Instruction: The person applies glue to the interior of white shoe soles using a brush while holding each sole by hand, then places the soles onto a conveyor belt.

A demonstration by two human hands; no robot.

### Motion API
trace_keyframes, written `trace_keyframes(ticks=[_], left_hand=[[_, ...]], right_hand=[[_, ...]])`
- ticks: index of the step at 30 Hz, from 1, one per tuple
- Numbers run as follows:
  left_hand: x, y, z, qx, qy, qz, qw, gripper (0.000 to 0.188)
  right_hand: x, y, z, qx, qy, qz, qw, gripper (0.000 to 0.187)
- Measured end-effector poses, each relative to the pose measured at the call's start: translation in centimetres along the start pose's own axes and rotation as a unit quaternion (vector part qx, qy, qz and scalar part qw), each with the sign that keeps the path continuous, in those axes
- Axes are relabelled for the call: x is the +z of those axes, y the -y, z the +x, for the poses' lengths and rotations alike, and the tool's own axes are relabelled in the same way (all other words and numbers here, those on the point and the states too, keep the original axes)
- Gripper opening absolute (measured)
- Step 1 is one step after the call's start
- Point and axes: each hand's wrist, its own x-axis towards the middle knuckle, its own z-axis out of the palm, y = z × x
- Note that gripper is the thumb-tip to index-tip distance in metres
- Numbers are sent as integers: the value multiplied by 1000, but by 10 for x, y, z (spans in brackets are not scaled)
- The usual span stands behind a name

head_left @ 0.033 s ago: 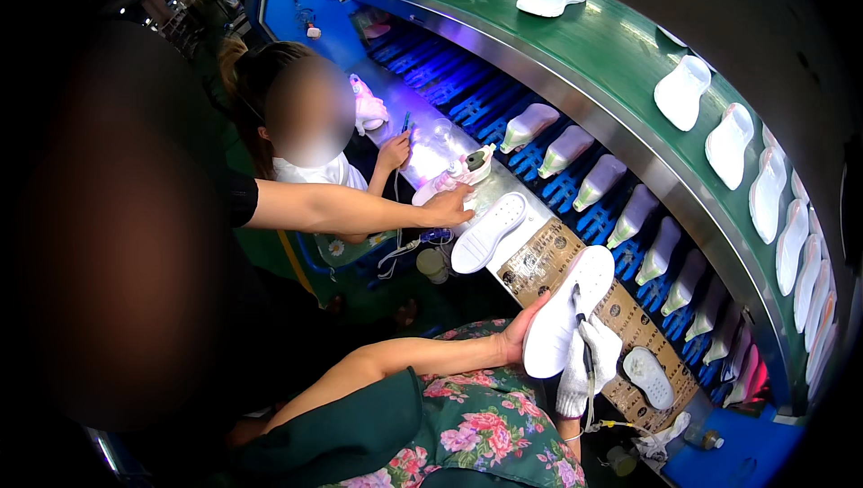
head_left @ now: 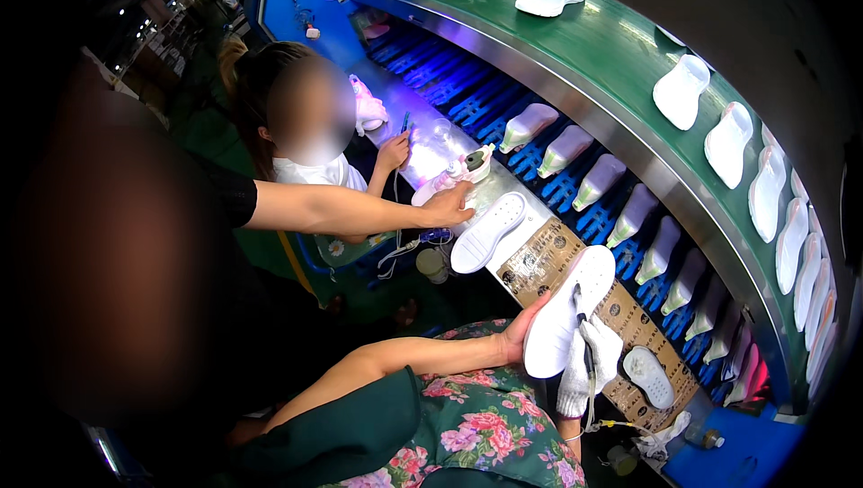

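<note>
My left hand (head_left: 521,333) grips the edge of a white shoe sole (head_left: 568,313), fingers underneath and thumb along its side. The sole is tilted, its inner face towards me, over the work ledge. In a white knit glove, my right hand (head_left: 589,362) is closed around a dark, slim brush-like tool (head_left: 586,333) with a thin tube trailing from its lower end. The tool's tip rests on or just above the middle of the sole; I cannot tell which. Another white sole (head_left: 490,233) lies on the ledge beyond my left hand.
A co-worker's hand (head_left: 447,208) reaches to a pink-white shoe (head_left: 457,178); a seated person's hand (head_left: 394,154) holds a tool. Lasted shoes (head_left: 598,182) stand in a row on blue holders. White soles (head_left: 681,93) ride the green belt (head_left: 620,30). A small insole-shaped piece (head_left: 649,377) lies on taped cardboard (head_left: 539,259).
The person at the far left has shifted slightly. Soles on the green belt have crept a little to the left. My hands, the sole and the tool look unchanged.
</note>
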Motion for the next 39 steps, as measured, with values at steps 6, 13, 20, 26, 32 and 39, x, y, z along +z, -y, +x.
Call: trace_keyframes(ticks=[6,13,20,26,32,39], left_hand=[[5,4,-1,-3,-15,-10,1000,66],[-3,7,-9,3,-52,2,999,66],[-17,4,-12,17,-29,3,999,67],[-12,5,-14,33,-50,-4,998,63],[-15,9,-17,33,-61,2,998,62],[-22,7,-23,27,-74,2,997,64]], right_hand=[[-8,-1,-3,19,13,-18,1000,22],[-10,-4,-4,16,18,-11,1000,25],[-5,-3,-2,22,38,-8,999,23],[-5,-3,-4,9,51,-18,998,20],[-6,0,-8,16,40,-1,999,21],[-1,-6,-12,11,32,-1,999,20]])
